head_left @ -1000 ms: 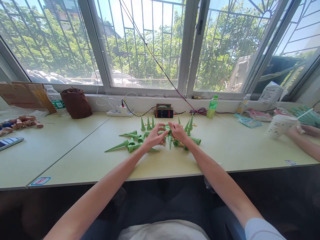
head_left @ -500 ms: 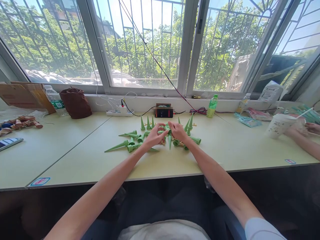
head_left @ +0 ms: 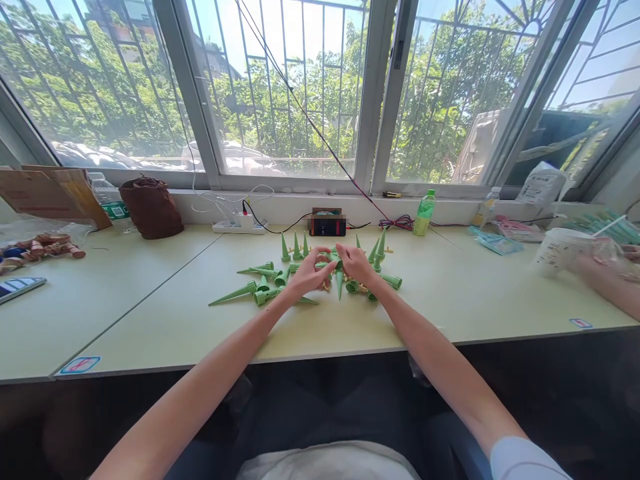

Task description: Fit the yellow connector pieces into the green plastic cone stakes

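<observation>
Over the middle of the table, both hands meet at a green plastic watering spike (head_left: 339,285), its tip pointing down. My left hand (head_left: 313,272) pinches at its upper end with thumb and fingers. On the other side my right hand (head_left: 356,264) is closed around the same end; the fingers partly hide what is gripped. Several more green spikes (head_left: 235,293) lie loose to the left and right of my hands. Some upright spikes (head_left: 296,248) stand point-up behind them, a few with small yellowish valves (head_left: 389,251).
A phone (head_left: 327,225) leans behind the spikes, beside a power strip (head_left: 240,225). A green bottle (head_left: 424,212) and a brown pouch (head_left: 151,208) stand near the window. On the right are a white cup (head_left: 555,252) and another person's blurred arm (head_left: 610,283).
My hands and the spike between them look almost unchanged. The other person's arm at the right has shifted slightly.
</observation>
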`<state>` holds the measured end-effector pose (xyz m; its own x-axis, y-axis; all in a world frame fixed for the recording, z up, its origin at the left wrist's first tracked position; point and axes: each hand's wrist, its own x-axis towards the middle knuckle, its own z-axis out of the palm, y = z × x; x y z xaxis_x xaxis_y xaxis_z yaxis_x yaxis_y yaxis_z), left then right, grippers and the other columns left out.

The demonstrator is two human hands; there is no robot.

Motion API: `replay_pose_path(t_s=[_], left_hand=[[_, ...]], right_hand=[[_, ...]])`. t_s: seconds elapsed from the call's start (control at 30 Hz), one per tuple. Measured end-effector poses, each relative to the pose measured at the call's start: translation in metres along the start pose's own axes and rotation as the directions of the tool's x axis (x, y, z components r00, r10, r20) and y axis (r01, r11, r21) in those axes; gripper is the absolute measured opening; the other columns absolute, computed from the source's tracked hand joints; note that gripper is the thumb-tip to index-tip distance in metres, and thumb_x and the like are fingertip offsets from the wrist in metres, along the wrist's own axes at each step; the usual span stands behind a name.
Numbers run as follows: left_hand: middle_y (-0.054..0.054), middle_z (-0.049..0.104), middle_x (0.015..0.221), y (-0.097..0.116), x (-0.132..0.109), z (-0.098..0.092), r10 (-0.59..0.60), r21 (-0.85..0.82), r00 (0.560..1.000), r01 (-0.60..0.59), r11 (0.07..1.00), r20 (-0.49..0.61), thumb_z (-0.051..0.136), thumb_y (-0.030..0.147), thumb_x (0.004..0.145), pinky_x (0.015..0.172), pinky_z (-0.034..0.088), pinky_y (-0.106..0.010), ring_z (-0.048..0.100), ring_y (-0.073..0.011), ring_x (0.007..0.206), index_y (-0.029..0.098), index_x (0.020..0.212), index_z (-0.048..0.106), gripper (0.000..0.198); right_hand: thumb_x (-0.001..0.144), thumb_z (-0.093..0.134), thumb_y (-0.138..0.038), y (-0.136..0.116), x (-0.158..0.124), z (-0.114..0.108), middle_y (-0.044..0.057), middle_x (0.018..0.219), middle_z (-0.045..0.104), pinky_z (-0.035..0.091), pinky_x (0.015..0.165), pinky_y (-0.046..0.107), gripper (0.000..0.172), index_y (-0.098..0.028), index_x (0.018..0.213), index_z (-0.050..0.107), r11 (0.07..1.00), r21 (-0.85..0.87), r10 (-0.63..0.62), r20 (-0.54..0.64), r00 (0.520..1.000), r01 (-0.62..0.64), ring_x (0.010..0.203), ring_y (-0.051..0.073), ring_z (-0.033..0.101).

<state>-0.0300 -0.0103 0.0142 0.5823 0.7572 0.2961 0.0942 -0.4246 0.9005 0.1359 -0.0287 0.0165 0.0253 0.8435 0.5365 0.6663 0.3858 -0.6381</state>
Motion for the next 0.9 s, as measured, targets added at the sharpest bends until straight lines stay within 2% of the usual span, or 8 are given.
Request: replay_pose_path(t_s=[0.2, 0.5, 0.7, 0.9], left_hand=[[-0.003, 0.059, 0.096, -0.0014, 0.0003, -0.0006, 0.003, -0.008, 1.000, -0.003, 1.000, 0.002, 0.063, 0.054, 0.082, 0.038, 0.040, -0.017, 0.060, -0.0069, 0.050, 0.022, 0.118, 0.043, 0.052], [-0.002, 0.058, 0.096, 0.0012, -0.0013, -0.0002, 0.001, -0.013, 1.000, -0.001, 1.000, 0.003, 0.063, 0.052, 0.083, 0.037, 0.041, -0.018, 0.061, -0.0079, 0.050, 0.022, 0.118, 0.044, 0.050], [-0.003, 0.059, 0.096, 0.0028, -0.0017, -0.0001, -0.007, -0.018, 1.000, 0.007, 1.000, 0.002, 0.063, 0.052, 0.083, 0.037, 0.040, -0.017, 0.061, -0.0074, 0.050, 0.021, 0.118, 0.044, 0.050], [-0.005, 0.058, 0.103, -0.0043, -0.0002, -0.0008, 0.025, -0.019, 1.000, -0.024, 1.000, 0.012, 0.065, 0.051, 0.082, 0.037, 0.041, -0.017, 0.060, -0.0065, 0.050, 0.022, 0.119, 0.043, 0.052]], right_hand=[[0.096, 0.028, -0.058, -0.0016, -0.0010, -0.0009, -0.002, 0.049, 0.041, 0.030, 0.058, 0.027, 0.049, -0.022, 0.065, 0.038, 0.999, 0.027, 0.019, 0.026, 0.999, -0.019, 0.057, 0.014, 0.042], [0.096, 0.028, -0.055, 0.0024, 0.0006, 0.0011, -0.003, 0.053, 0.041, 0.027, 0.058, 0.027, 0.047, -0.021, 0.064, 0.037, 1.000, 0.013, -0.019, 0.000, 1.000, 0.019, 0.057, 0.013, 0.036], [0.096, 0.027, -0.054, 0.0009, 0.0003, 0.0006, -0.003, 0.053, 0.040, 0.027, 0.059, 0.026, 0.047, -0.021, 0.065, 0.036, 1.000, 0.011, -0.024, 0.005, 1.000, 0.024, 0.058, 0.013, 0.036], [0.096, 0.029, -0.054, 0.0047, 0.0011, 0.0016, -0.003, 0.054, 0.037, 0.025, 0.057, 0.026, 0.048, -0.020, 0.063, 0.035, 0.999, 0.000, -0.044, 0.001, 0.999, 0.044, 0.058, 0.011, 0.033]])
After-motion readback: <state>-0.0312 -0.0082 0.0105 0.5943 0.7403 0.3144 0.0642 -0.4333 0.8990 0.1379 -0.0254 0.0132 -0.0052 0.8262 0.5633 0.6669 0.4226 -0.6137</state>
